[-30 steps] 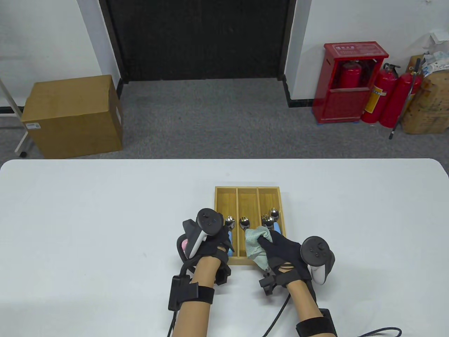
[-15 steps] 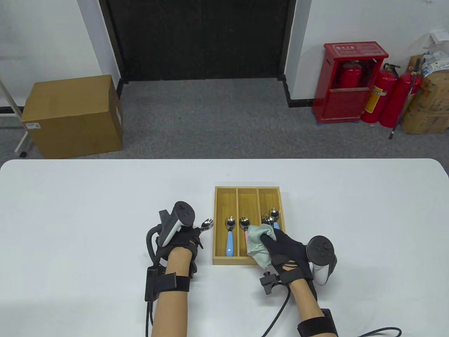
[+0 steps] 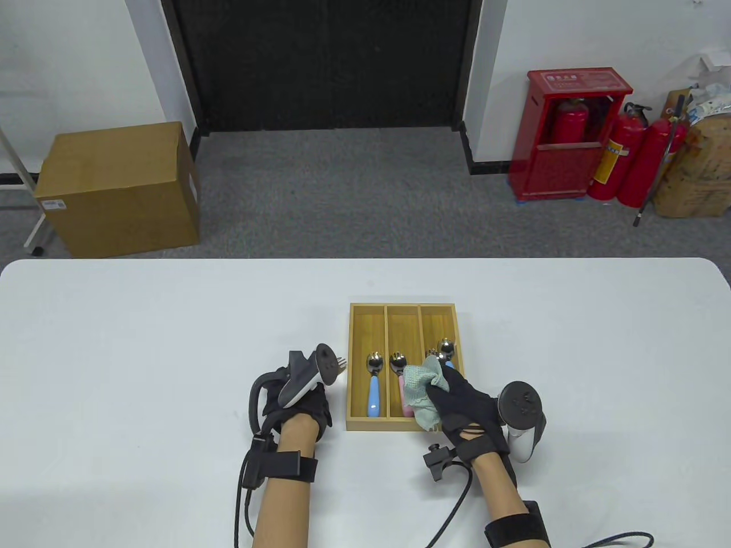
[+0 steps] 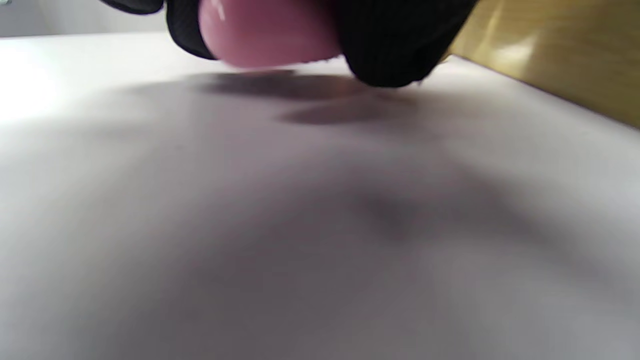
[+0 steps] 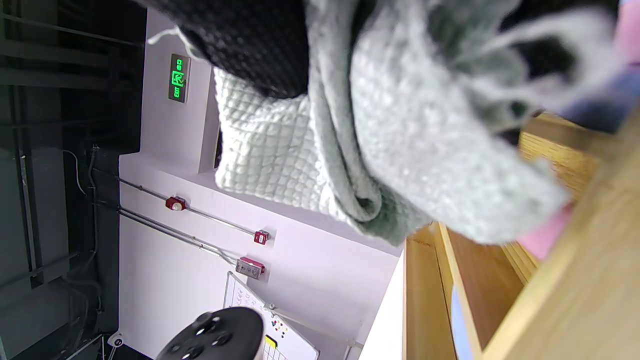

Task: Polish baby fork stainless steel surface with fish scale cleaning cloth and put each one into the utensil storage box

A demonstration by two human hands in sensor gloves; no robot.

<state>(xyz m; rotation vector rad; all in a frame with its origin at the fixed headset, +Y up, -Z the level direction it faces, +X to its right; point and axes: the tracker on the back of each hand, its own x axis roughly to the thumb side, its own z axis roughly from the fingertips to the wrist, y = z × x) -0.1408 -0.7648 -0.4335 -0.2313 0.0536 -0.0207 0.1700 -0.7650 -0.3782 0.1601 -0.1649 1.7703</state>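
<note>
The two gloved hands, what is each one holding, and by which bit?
Left hand grips a pink-handled steel baby fork by its handle, tines poking out beside the wooden box. Right hand holds a bunched pale green cloth by its middle.

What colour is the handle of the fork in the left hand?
Pink; the fork handle shows best in the left wrist view, gripped by the left hand.

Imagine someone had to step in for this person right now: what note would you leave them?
Left hand grips a pink-handled fork beside the wooden box, tines poking out.
Right hand holds the cloth over the box.
Done: blue-handled fork in the left slot, pink one in the middle, others on the right.
Left: polish the held fork, then box it.
</note>
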